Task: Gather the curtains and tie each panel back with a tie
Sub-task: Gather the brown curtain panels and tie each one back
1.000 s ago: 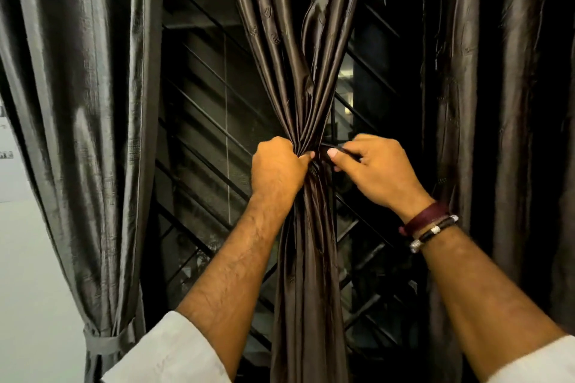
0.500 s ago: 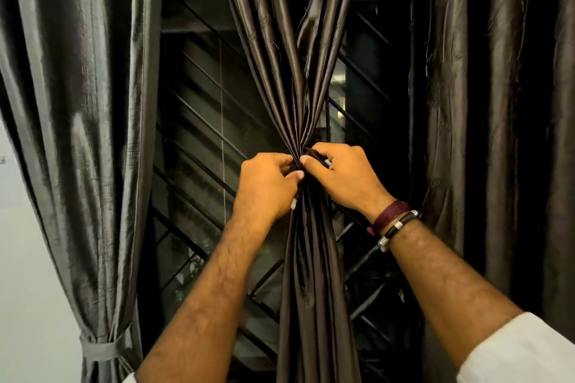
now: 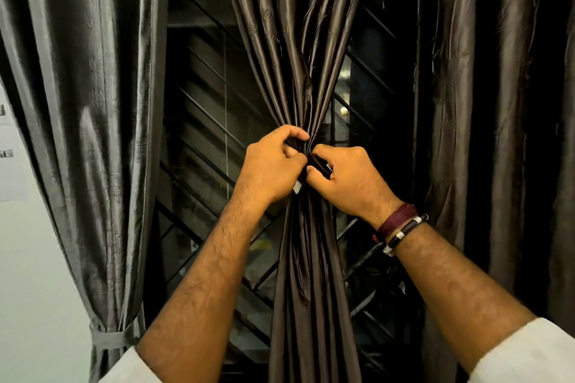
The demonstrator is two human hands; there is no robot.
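Note:
A dark brown satin curtain panel (image 3: 311,274) hangs in the middle, gathered tight at its waist. My left hand (image 3: 270,165) and my right hand (image 3: 348,177) meet at that waist, fingers curled, each pinching an end of a dark tie (image 3: 317,162) wrapped round the gathered cloth. Most of the tie is hidden by my fingers. A small white tag (image 3: 297,187) shows under my left hand. On the left, a grey curtain panel (image 3: 87,102) hangs bound low down by a grey tie (image 3: 109,336). At the right, another dark panel (image 3: 497,102) hangs loose.
Behind the curtains stands a window with a dark diagonal metal grille (image 3: 211,134). A pale wall (image 3: 28,258) with papers stuck on it is at the far left. My right wrist wears maroon and dark bracelets (image 3: 401,224).
My right hand has come in from the right to meet my left hand at the gathered waist, and both now work the tie there. The view has shifted slightly.

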